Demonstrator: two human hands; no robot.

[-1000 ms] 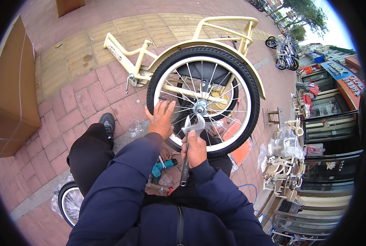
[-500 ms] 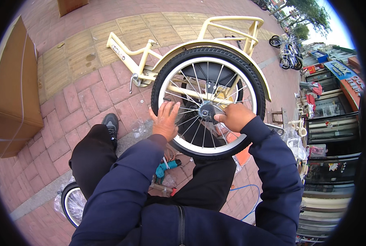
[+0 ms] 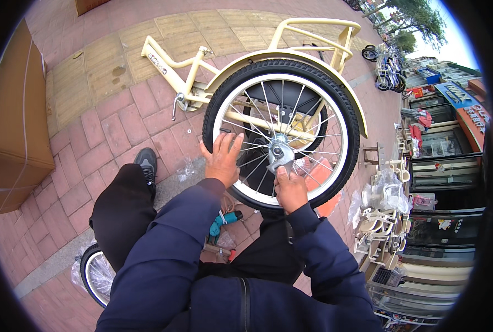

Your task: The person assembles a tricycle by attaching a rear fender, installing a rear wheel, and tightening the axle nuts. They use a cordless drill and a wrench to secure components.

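Note:
A bicycle wheel with a black tyre, white rim and silver spokes stands upright in a cream-yellow frame lying on brick paving. My left hand rests flat with fingers spread on the rim and tyre at the wheel's left side. My right hand is just below the hub, shut on a silver metal tool whose head sits against the hub. A cream mudguard arches over the tyre. Both sleeves are dark blue.
A large cardboard box stands at the left. A small wheel lies by my left leg, near my black shoe. A teal tool lies on the bricks. Wrapped cream parts are at the right, a parked scooter far back.
My right hand has come back from the hub's right side to below it, holding the silver tool against the hub. My left hand stays on the wheel's left side.

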